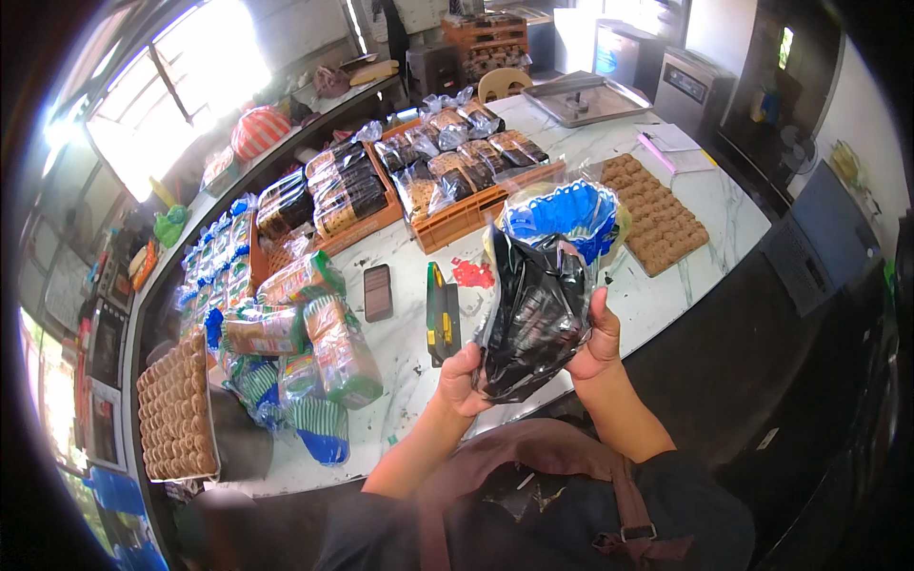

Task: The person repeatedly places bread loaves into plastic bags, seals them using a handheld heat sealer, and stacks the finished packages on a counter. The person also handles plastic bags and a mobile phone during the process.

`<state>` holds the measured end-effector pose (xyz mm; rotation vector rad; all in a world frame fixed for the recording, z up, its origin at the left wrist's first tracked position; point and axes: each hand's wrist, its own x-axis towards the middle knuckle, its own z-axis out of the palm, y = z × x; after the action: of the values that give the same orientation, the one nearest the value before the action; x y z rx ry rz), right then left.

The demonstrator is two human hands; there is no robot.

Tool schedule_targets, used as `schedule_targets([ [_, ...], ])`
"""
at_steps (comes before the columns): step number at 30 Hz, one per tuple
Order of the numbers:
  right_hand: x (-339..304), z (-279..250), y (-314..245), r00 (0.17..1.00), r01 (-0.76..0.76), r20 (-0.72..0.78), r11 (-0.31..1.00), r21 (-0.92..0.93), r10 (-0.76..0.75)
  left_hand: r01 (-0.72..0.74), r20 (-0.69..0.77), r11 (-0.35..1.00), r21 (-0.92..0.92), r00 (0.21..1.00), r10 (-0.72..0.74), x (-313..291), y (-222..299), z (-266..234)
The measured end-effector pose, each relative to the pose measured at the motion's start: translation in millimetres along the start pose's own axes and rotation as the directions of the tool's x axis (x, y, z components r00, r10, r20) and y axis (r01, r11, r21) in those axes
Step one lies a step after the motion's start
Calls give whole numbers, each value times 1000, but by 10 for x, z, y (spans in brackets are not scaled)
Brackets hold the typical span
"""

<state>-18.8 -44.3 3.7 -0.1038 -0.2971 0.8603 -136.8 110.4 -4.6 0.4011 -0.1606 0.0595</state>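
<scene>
Between my two hands, above the near edge of the table, is a black plastic bag with clear parts, its upper end toward the far side. My left hand grips its lower left side, thumb on top. On the right side, my right hand pinches the bag's edge. Whether anything is inside the bag I cannot tell. Just beyond it lie blue and clear plastic bags, partly covered by the black one. Left of the bag rests a long dark tool with yellow parts, beside red scraps.
A phone lies left of the tool. Bagged loaves are piled at the left, near a tray of brown buns. Orange crates hold wrapped loaves farther back. Another slab of buns and a metal tray are at the right and far end.
</scene>
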Motion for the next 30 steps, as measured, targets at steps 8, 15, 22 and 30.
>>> schedule_targets([
  [8,-296,-50,412,897,-430,-139,901,-62,419,-205,-201,959,-194,966,165,166,311,-235],
  [15,-188,8,86,996,-62,-64,997,-36,60,93,85,978,-187,993,-79,-84,231,-366],
  [22,-235,28,110,952,-306,-10,951,-36,306,-187,-87,979,82,977,194,-96,205,-248],
  [30,-358,139,136,965,-239,-160,945,-222,206,-115,-94,975,190,986,134,-74,321,-253],
])
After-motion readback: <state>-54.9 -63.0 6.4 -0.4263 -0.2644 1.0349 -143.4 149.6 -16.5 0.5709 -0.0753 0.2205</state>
